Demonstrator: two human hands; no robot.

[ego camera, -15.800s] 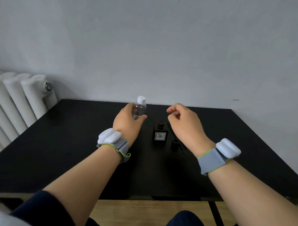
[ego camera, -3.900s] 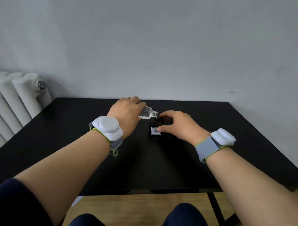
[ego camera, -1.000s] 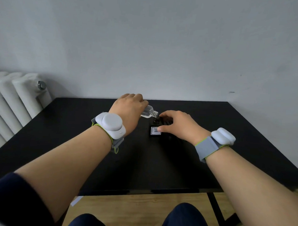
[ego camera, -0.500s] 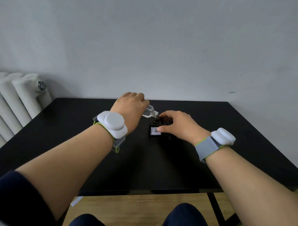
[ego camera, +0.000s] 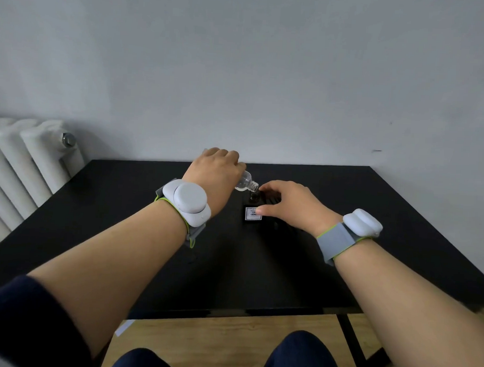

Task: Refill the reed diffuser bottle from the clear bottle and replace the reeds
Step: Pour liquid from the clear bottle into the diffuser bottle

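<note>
My left hand [ego camera: 216, 176] grips the clear bottle [ego camera: 246, 181], uncapped and tipped steeply to the right, its mouth right above the neck of the reed diffuser bottle [ego camera: 253, 208]. That diffuser bottle is small, dark and square, with a white label on its front, and stands upright near the middle of the black table [ego camera: 94, 232]. My right hand [ego camera: 285, 204] holds the diffuser bottle from the right, thumb at the label and fingers curled behind it. The reeds and the caps are hidden behind my right hand.
A white radiator [ego camera: 22, 168] stands against the wall at the table's left edge. The grey wall runs just behind the table's far edge. Wooden floor and my knees show below the near edge.
My left hand has tilted the clear bottle more steeply, raising its base, with the mouth staying over the diffuser's neck. My right hand has not moved.
</note>
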